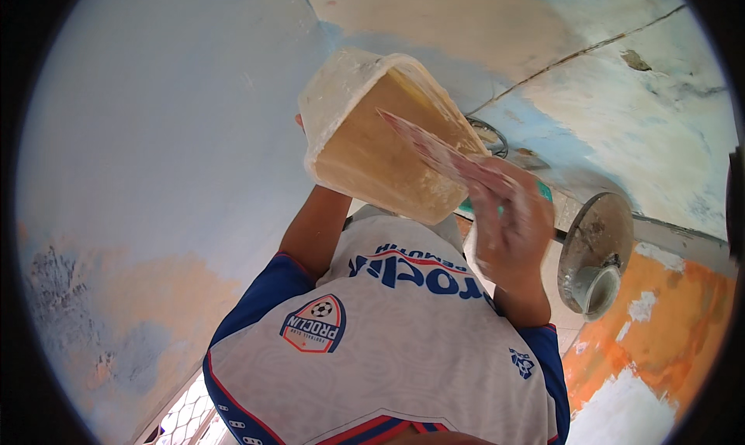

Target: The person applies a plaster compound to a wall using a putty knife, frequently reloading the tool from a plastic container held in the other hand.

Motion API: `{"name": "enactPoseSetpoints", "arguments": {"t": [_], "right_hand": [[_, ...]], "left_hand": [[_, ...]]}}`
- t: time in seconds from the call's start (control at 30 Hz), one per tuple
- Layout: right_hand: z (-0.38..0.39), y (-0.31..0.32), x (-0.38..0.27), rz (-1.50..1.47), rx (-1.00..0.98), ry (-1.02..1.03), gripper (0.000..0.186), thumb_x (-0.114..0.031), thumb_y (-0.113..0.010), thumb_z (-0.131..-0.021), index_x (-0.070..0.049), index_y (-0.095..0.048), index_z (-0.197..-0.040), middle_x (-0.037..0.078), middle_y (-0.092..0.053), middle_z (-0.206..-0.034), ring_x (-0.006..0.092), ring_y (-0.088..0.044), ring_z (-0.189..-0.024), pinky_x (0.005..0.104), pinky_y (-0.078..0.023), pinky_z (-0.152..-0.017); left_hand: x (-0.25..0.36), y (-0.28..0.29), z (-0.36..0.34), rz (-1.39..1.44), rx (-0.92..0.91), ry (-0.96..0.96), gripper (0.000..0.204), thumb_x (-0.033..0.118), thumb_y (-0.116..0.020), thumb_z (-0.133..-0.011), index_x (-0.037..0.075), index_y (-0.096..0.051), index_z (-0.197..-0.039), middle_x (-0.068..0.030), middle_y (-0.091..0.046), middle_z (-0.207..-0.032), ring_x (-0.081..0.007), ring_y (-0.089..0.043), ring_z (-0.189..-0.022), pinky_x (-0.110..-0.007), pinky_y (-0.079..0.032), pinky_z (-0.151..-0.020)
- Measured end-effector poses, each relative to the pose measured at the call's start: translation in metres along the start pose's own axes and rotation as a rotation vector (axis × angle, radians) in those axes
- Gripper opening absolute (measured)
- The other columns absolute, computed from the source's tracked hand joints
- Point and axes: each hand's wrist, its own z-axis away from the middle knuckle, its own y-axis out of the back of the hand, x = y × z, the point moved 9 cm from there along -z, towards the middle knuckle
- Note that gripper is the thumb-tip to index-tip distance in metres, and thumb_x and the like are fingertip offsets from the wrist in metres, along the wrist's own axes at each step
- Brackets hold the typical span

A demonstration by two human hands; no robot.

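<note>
A whitish plastic tub (388, 146), smeared with dried paste, is tilted in front of my chest with its mouth toward me. My left hand (299, 122) holds it from the far side; only a fingertip shows at the tub's left edge, and the rest is hidden behind it. In my right hand (512, 224), slightly blurred and whitened with paste, is a thin, flat reddish scraper (434, 152). Its fingers are closed round the scraper's near end. The pointed far corner of the scraper reaches over the tub's mouth.
A patchy pale blue wall (171, 135) stands close on the left. To the right, a round, stained surface (594, 239) bears a pale cup-like container (601, 290). Beyond are a cracked wall (574, 57) and an orange-and-white patched surface (644, 344). A mesh grille (186, 414) shows at lower left.
</note>
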Motion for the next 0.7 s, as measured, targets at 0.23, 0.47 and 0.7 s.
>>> {"name": "enactPoseSetpoints", "arguments": {"t": [0.23,0.47,0.7], "right_hand": [[-0.011,-0.106,-0.013,0.032,-0.154,-0.050,0.031,0.005,-0.059,-0.094,-0.003,-0.059,-0.124,0.023,-0.071,-0.096,0.0449,-0.069,-0.085,0.0472,-0.054,-0.075],[-0.016,-0.126,-0.011,0.030,-0.095,-0.047,0.031,0.005,-0.060,-0.092,-0.005,-0.064,-0.121,0.024,-0.072,-0.096,0.0438,-0.071,-0.090,0.0462,-0.056,-0.079],[0.003,-0.134,0.014,-0.080,-0.073,-0.162,0.030,0.002,-0.061,-0.093,-0.006,-0.068,-0.121,0.021,-0.074,-0.100,0.0403,-0.072,-0.090,0.0425,-0.056,-0.081]], "left_hand": [[0.059,0.030,0.028,0.034,0.023,-0.077,0.079,0.073,-0.037,-0.100,0.015,-0.044,-0.154,-0.0084,-0.053,-0.151,-0.0315,-0.054,-0.135,-0.049,-0.046,-0.113],[0.070,0.047,0.035,0.053,0.024,-0.079,0.080,0.074,-0.035,-0.100,0.015,-0.045,-0.153,-0.0086,-0.053,-0.151,-0.0310,-0.054,-0.135,-0.049,-0.046,-0.112],[0.073,0.056,0.029,0.041,0.018,-0.074,0.081,0.074,-0.034,-0.100,0.014,-0.045,-0.153,-0.0088,-0.053,-0.151,-0.0306,-0.054,-0.135,-0.048,-0.046,-0.112]]}}
